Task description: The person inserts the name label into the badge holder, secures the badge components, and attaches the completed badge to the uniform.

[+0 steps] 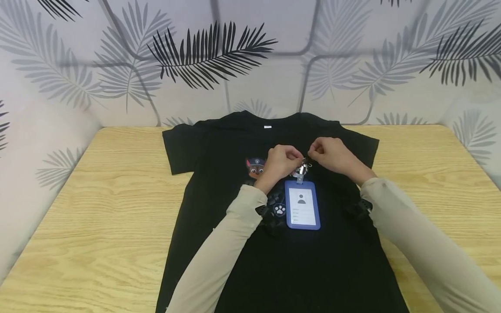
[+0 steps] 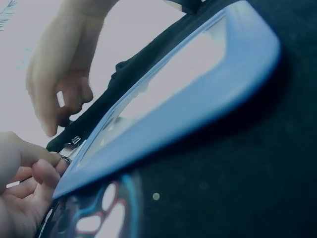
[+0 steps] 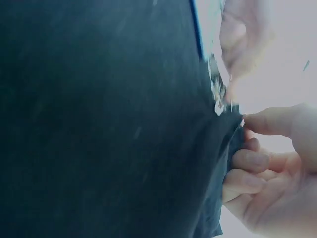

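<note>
A black T-shirt (image 1: 242,243) lies spread out, with a cartoon dog print (image 1: 256,168) on its chest. On it rests a blue badge holder (image 1: 303,227) with a white card (image 1: 301,211) inside, its metal clip (image 1: 302,168) toward the collar. My left hand (image 1: 282,161) pinches the clip at its top between thumb and fingers. Just to the right, my right hand (image 1: 332,154) pinches a bit of the shirt between thumb and forefinger. In the right wrist view, the cloth is drawn into folds by the right hand (image 3: 270,173), beside the clip's shiny parts (image 3: 218,99).
The shirt lies on a light wooden table (image 1: 101,208). Behind the table hangs a pale backdrop (image 1: 266,82) with dark and grey leaf prints. A paw print (image 1: 279,210) shows left of the badge holder, and dark wrist straps (image 1: 263,211) sit over beige sleeves (image 1: 223,243).
</note>
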The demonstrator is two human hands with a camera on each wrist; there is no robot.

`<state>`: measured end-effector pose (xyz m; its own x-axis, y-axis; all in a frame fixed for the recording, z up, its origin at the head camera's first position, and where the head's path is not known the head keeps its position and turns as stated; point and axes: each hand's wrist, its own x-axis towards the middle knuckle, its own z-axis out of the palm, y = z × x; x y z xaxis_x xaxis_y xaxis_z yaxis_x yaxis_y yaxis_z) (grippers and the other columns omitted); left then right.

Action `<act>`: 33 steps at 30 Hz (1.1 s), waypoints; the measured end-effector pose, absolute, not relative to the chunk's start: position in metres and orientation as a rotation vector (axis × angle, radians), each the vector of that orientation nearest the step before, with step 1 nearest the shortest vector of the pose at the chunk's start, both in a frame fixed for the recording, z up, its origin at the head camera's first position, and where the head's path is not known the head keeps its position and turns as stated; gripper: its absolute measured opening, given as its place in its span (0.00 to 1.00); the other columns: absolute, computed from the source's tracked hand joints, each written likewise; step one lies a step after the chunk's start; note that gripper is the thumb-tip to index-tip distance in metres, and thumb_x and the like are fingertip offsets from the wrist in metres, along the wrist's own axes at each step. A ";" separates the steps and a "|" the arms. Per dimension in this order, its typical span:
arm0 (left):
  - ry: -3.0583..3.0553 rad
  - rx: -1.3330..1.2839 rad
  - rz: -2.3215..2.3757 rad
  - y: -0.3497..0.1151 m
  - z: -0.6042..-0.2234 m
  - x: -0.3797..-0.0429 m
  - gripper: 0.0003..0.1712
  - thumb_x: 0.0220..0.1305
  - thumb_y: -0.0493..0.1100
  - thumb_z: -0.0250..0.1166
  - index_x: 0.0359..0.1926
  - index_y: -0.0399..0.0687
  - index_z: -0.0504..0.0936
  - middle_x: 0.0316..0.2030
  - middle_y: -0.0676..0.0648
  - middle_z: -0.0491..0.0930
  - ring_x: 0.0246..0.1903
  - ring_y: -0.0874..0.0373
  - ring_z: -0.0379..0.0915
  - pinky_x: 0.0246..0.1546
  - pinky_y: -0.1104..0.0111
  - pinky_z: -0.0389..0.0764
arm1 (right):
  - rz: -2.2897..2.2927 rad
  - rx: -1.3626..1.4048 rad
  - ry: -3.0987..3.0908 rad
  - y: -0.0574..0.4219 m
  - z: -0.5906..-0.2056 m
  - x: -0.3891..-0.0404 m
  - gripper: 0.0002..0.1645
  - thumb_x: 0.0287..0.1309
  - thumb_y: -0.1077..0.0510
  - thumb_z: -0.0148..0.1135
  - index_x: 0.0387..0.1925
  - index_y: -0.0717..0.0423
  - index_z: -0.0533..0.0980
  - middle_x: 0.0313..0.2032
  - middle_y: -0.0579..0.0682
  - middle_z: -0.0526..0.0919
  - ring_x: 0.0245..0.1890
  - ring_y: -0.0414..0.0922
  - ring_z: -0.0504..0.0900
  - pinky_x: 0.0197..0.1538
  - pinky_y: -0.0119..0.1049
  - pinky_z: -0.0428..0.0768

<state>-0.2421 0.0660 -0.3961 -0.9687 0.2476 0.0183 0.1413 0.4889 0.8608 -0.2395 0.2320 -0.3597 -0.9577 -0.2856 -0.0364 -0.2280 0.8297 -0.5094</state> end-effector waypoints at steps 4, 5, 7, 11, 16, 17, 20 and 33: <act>2.630 0.380 1.472 0.063 -0.399 -0.242 0.03 0.62 0.38 0.67 0.34 0.44 0.86 0.24 0.50 0.81 0.20 0.64 0.72 0.20 0.76 0.70 | -0.809 -0.394 2.964 0.246 -0.362 -0.238 0.09 0.64 0.61 0.57 0.40 0.64 0.79 0.34 0.58 0.81 0.31 0.50 0.76 0.37 0.43 0.74; 2.651 0.391 1.454 0.063 -0.399 -0.242 0.03 0.62 0.38 0.67 0.34 0.45 0.86 0.24 0.50 0.81 0.21 0.64 0.72 0.22 0.76 0.70 | -0.802 -0.428 2.979 0.249 -0.362 -0.237 0.08 0.63 0.62 0.59 0.40 0.64 0.80 0.34 0.58 0.81 0.31 0.50 0.76 0.36 0.43 0.74; 2.700 0.408 1.418 0.064 -0.398 -0.242 0.02 0.62 0.39 0.67 0.33 0.46 0.86 0.24 0.52 0.81 0.24 0.64 0.73 0.24 0.76 0.70 | -0.772 -0.532 3.002 0.251 -0.362 -0.235 0.08 0.60 0.64 0.61 0.41 0.63 0.81 0.34 0.58 0.80 0.30 0.49 0.75 0.35 0.43 0.73; 2.766 0.449 1.405 0.066 -0.397 -0.240 0.00 0.61 0.38 0.68 0.33 0.47 0.85 0.25 0.53 0.83 0.27 0.63 0.74 0.29 0.74 0.71 | -0.665 -0.726 3.031 0.247 -0.362 -0.233 0.13 0.56 0.67 0.65 0.44 0.62 0.81 0.41 0.60 0.76 0.35 0.52 0.75 0.39 0.47 0.75; 2.793 0.502 1.461 0.069 -0.400 -0.239 0.09 0.58 0.36 0.70 0.40 0.46 0.80 0.27 0.51 0.84 0.28 0.63 0.77 0.32 0.72 0.71 | -0.570 -0.796 3.029 0.242 -0.363 -0.234 0.15 0.54 0.69 0.66 0.45 0.63 0.82 0.47 0.64 0.74 0.45 0.59 0.74 0.49 0.54 0.74; 2.795 0.517 1.468 0.069 -0.400 -0.240 0.11 0.58 0.36 0.70 0.42 0.46 0.79 0.27 0.50 0.84 0.28 0.62 0.77 0.32 0.71 0.72 | -0.571 -0.786 3.027 0.242 -0.363 -0.234 0.15 0.53 0.69 0.66 0.45 0.63 0.82 0.47 0.64 0.74 0.46 0.59 0.74 0.49 0.54 0.75; 2.814 0.532 1.471 0.070 -0.401 -0.241 0.13 0.58 0.35 0.70 0.44 0.47 0.82 0.28 0.50 0.85 0.30 0.62 0.79 0.34 0.71 0.73 | -0.599 -0.719 3.016 0.244 -0.363 -0.233 0.17 0.54 0.68 0.66 0.48 0.64 0.81 0.47 0.64 0.74 0.45 0.59 0.75 0.49 0.54 0.75; 2.802 0.521 1.453 0.071 -0.401 -0.241 0.10 0.60 0.35 0.68 0.44 0.46 0.87 0.32 0.50 0.87 0.31 0.63 0.79 0.28 0.79 0.70 | -0.397 -0.463 2.922 0.233 -0.359 -0.196 0.30 0.63 0.55 0.60 0.59 0.73 0.70 0.45 0.68 0.75 0.40 0.57 0.75 0.40 0.49 0.76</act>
